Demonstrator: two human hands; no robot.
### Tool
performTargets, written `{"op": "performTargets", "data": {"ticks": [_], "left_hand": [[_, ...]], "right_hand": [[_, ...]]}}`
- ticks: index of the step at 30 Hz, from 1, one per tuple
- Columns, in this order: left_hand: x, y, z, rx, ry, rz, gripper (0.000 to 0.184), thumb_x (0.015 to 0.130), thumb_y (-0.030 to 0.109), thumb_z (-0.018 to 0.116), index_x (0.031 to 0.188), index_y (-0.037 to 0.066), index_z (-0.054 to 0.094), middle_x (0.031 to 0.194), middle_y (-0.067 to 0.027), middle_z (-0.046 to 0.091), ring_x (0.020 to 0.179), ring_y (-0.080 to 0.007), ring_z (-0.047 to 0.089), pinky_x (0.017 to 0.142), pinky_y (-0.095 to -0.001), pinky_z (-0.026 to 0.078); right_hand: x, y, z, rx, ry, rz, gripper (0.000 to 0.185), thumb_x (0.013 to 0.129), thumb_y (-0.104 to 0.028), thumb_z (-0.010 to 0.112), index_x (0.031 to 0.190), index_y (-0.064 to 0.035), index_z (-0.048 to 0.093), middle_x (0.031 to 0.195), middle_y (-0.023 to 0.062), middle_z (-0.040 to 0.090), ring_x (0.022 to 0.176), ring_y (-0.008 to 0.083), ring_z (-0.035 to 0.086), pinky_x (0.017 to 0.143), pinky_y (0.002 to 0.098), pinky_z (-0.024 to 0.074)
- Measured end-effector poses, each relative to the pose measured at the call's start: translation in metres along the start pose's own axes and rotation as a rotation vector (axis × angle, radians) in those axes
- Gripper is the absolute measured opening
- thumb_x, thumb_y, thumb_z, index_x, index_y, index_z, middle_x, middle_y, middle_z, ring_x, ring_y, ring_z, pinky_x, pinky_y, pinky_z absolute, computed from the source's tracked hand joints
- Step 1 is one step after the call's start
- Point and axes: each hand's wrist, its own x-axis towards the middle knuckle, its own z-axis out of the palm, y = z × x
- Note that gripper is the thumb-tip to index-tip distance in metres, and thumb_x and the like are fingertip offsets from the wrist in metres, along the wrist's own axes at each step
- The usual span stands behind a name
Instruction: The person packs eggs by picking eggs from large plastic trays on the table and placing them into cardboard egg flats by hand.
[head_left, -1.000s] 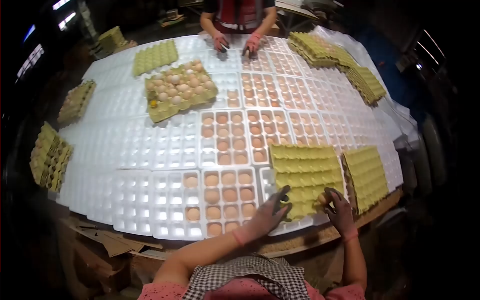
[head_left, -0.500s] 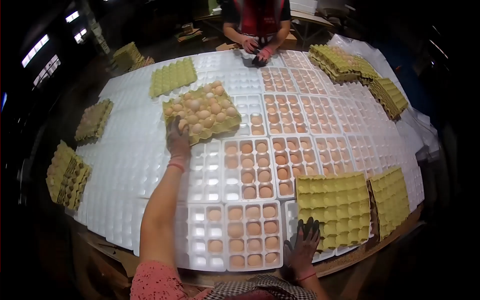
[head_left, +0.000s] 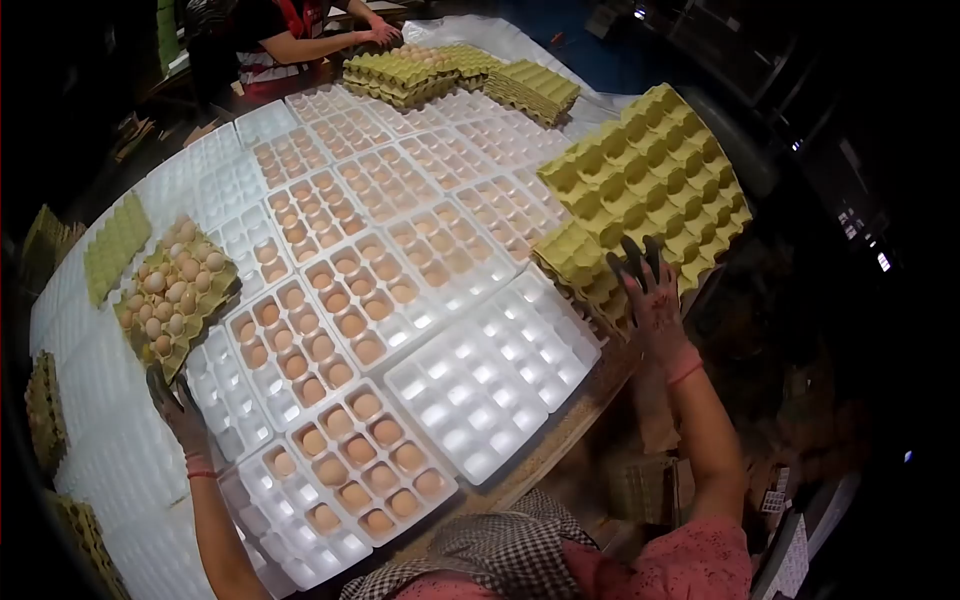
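Note:
My left hand (head_left: pixel 182 412), in a dark-fingered glove, is at the near edge of a pulp tray full of eggs (head_left: pixel 175 290), fingers apart. At the right, my right hand (head_left: pixel 652 295) has its gloved fingers spread against the near side of an empty yellow-green pulp tray (head_left: pixel 650 185). That tray sits tilted, overlapping another pulp tray (head_left: pixel 575 262) at the table's right edge. Between my hands, white compartment trays hold brown eggs, one filled tray (head_left: pixel 370 465) lying close to me. Beside it is an empty white tray (head_left: pixel 470 385).
A person (head_left: pixel 285 45) stands across the table, with hands by stacked pulp trays (head_left: pixel 400 78). Another pulp stack (head_left: pixel 532 90) is at the far edge. An empty pulp tray (head_left: pixel 117 248) lies at the left. The wooden table edge (head_left: pixel 540 455) runs near my body.
The view has turned right. The empty pulp tray has moved off the white trays onto its neighbour at the right. My left hand has reached the egg-filled tray. The other person's hands have moved to the stacks.

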Motion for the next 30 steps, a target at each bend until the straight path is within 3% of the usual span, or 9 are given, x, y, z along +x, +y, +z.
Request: {"op": "performTargets", "data": {"ticks": [5,10,13,15,17,19,21,27,30], "left_hand": [[-0.083,0.084,-0.051,-0.294,-0.248,-0.117,0.046,0.1,0.009,0.049,0.144,-0.001,0.041,0.15,-0.0174,0.038,0.139,-0.0305,0.038,0.114,-0.0399,0.032],[-0.181,0.225,-0.113,-0.134,-0.707,0.142,0.074,0.082,0.033,0.073,0.143,0.002,0.043,0.148,-0.0211,0.037,0.139,-0.0403,0.034,0.116,-0.0524,0.023],[-0.215,0.298,-0.112,-0.135,-0.936,0.534,0.104,0.065,0.058,0.08,0.146,0.006,0.041,0.149,-0.0218,0.033,0.14,-0.0433,0.028,0.116,-0.0629,0.017],[-0.229,0.338,-0.089,-0.226,-0.958,0.59,0.104,0.065,0.063,0.077,0.147,0.012,0.04,0.15,-0.022,0.032,0.141,-0.0426,0.026,0.115,-0.0668,0.014],[-0.233,0.365,-0.063,-0.116,-1.038,0.646,0.096,0.07,0.063,0.073,0.149,0.018,0.039,0.151,-0.0197,0.032,0.142,-0.0431,0.025,0.114,-0.0682,0.013],[-0.258,0.356,-0.011,0.063,-0.778,0.752,0.086,0.077,0.055,0.071,0.15,0.022,0.038,0.152,-0.0163,0.032,0.142,-0.0441,0.024,0.114,-0.0689,0.011],[-0.216,0.359,-0.023,0.017,-1.112,0.559,0.08,0.082,0.044,0.07,0.152,0.026,0.034,0.157,-0.0139,0.027,0.145,-0.043,0.02,0.114,-0.0686,0.01],[-0.212,0.348,-0.049,-0.131,-1.059,0.439,0.095,0.078,0.057,0.071,0.153,0.015,0.031,0.159,-0.0176,0.024,0.15,-0.0355,0.015,0.119,-0.0606,0.008],[-0.229,0.265,-0.085,-0.008,-0.375,0.167,0.089,0.088,0.057,0.06,0.154,0.01,0.025,0.161,-0.0198,0.015,0.151,-0.035,0.008,0.119,-0.0575,0.005]], "right_hand": [[-0.085,0.089,0.168,0.336,-0.469,0.187,0.078,0.079,-0.023,0.068,0.147,-0.0062,0.034,0.15,0.0263,0.035,0.139,0.048,0.029,0.111,0.0531,0.0305],[-0.09,0.079,0.201,0.388,-0.584,0.259,0.102,0.079,-0.052,0.072,0.156,-0.0164,0.016,0.158,0.0266,0.019,0.146,0.0442,0.02,0.116,0.0532,0.0216],[-0.085,0.073,0.205,0.124,-0.616,0.24,0.1,0.076,-0.045,0.078,0.151,-0.0079,0.023,0.149,0.0301,0.032,0.14,0.0489,0.027,0.112,0.0593,0.0271],[-0.073,0.024,0.153,0.272,-0.228,0.113,0.091,0.078,-0.045,0.075,0.149,-0.0073,0.031,0.148,0.0283,0.034,0.138,0.0488,0.029,0.113,0.0602,0.0237],[-0.083,-0.013,0.124,0.358,-0.199,-0.27,0.088,0.08,-0.051,0.07,0.149,-0.0094,0.036,0.153,0.0246,0.029,0.141,0.0453,0.027,0.114,0.0605,0.0222],[-0.114,-0.045,0.146,0.501,-0.297,-0.195,0.082,0.082,-0.04,0.07,0.15,-0.0105,0.036,0.155,0.0211,0.029,0.144,0.0419,0.023,0.116,0.0619,0.0137],[-0.112,-0.072,0.164,0.457,-0.412,-0.124,0.077,0.084,-0.034,0.068,0.149,-0.0104,0.036,0.152,0.0206,0.033,0.144,0.0405,0.024,0.117,0.0617,0.0113],[-0.103,-0.077,0.165,0.478,-0.229,-0.088,0.077,0.086,-0.022,0.068,0.152,-0.0078,0.031,0.158,0.0197,0.026,0.146,0.0395,0.021,0.119,0.0545,0.0125],[-0.104,-0.094,0.197,0.25,-0.319,0.056,0.061,0.099,-0.029,0.055,0.15,-0.0032,0.033,0.157,0.0176,0.03,0.146,0.0399,0.022,0.117,0.0521,0.0192]]}}
